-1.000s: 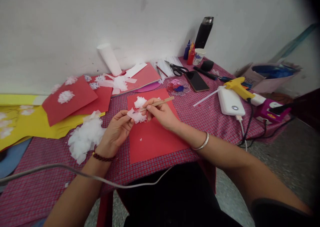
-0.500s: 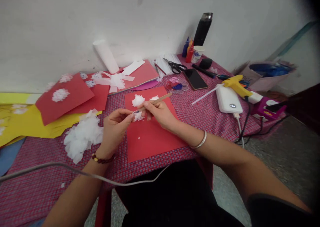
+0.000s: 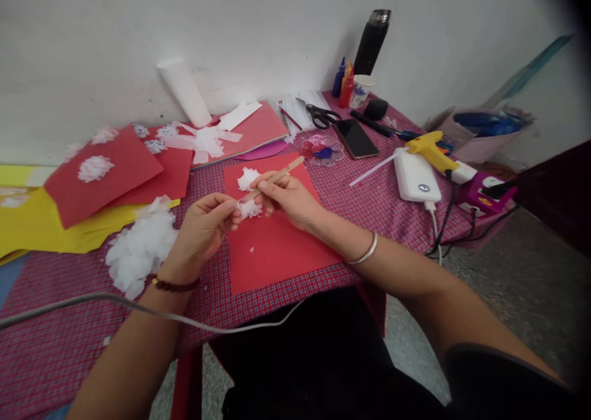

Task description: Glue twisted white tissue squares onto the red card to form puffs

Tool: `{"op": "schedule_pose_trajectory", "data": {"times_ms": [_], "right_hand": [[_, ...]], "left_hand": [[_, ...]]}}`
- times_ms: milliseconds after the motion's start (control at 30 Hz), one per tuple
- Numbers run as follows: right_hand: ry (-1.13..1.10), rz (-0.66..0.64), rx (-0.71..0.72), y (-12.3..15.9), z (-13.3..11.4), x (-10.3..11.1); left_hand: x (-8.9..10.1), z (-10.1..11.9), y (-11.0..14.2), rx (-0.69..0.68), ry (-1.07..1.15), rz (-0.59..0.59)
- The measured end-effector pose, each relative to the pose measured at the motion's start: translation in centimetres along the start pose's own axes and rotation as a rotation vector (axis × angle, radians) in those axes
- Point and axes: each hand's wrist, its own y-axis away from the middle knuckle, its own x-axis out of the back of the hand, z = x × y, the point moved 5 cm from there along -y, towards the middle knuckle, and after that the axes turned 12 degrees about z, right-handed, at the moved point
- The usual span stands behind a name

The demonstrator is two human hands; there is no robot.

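Note:
Over the red sheet [image 3: 277,257], my right hand [image 3: 293,201] is closed round a flat wooden craft stick [image 3: 285,170]. The stick slants down and left toward my left hand [image 3: 207,223]. That hand pinches a small piece of white tissue paper [image 3: 239,206], and the stick's lower end is close to it; whether they touch I cannot tell. White tissue puffs [image 3: 248,178] lie on the red sheet by my fingers, one partly behind them. Left of my left hand lies a loose heap of white tissue pieces [image 3: 138,241].
Red cards [image 3: 138,167] with tissue puffs overlap yellow paper [image 3: 78,235] at left. Toward the back are scissors [image 3: 321,117], a phone [image 3: 357,138] and paint bottles [image 3: 346,90]. A yellow glue gun [image 3: 429,150] and white power bank [image 3: 415,177] sit right. A cable [image 3: 221,330] crosses in front.
My left hand has drawn slightly left and down from the stick's tip, with the tissue piece in its fingers. The whole view has shifted a little.

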Motion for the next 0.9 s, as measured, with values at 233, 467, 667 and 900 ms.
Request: {"op": "schedule_pose_trajectory", "data": {"times_ms": [233, 467, 667, 900], "right_hand": [[0.137, 0.076, -0.113, -1.6, 1.3, 2.3], [0.236, 0.047, -0.034, -2.2, 1.7, 2.7], [0.355, -0.065, 0.108, -1.7, 1.4, 1.9], [0.396, -0.014, 0.129, -1.8, 1.8, 2.3]], "left_hand": [[-0.7, -0.4, -1.1, -0.603, -0.702, -0.25], [-1.6, -2.1, -3.1, -0.694, -0.78, -0.259], [-1.4, -2.1, -3.8, -0.581, -0.702, -0.302], [-1.3, -2.4, -4.0, -0.582, -0.726, -0.232]]}}
